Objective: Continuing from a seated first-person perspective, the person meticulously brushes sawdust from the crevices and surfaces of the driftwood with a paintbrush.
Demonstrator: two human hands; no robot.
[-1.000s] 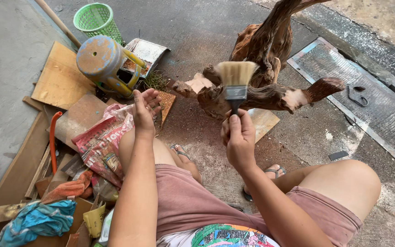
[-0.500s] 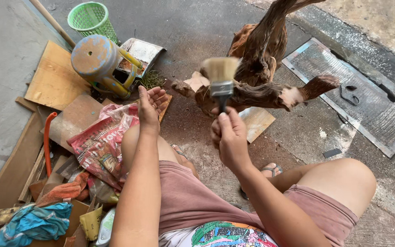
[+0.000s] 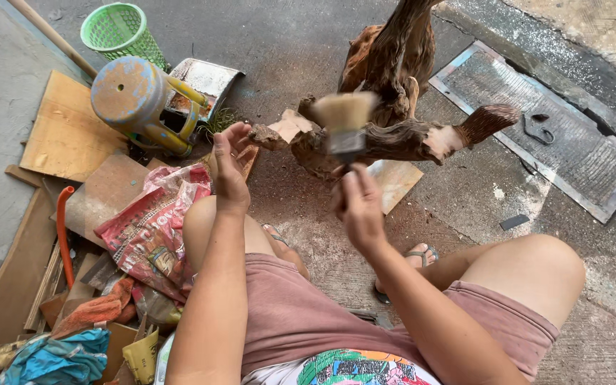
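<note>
Wooden driftwood piece [image 3: 393, 135] edge beside brush [image 3: 345, 121], right hand [image 3: 359, 207].

Stool [image 3: 137, 100] left of driftwood [image 3: 393, 135]; basket [image 3: 119, 30] behind stool; grate [image 3: 550, 135] right.

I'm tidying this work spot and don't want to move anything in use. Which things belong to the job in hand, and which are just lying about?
In use:
right hand holding paintbrush
left hand near driftwood piece

Lying about:
green basket
overturned stool
red printed bag
orange hose
metal grate

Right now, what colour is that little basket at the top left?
The basket is light green, seen in the head view.
</note>
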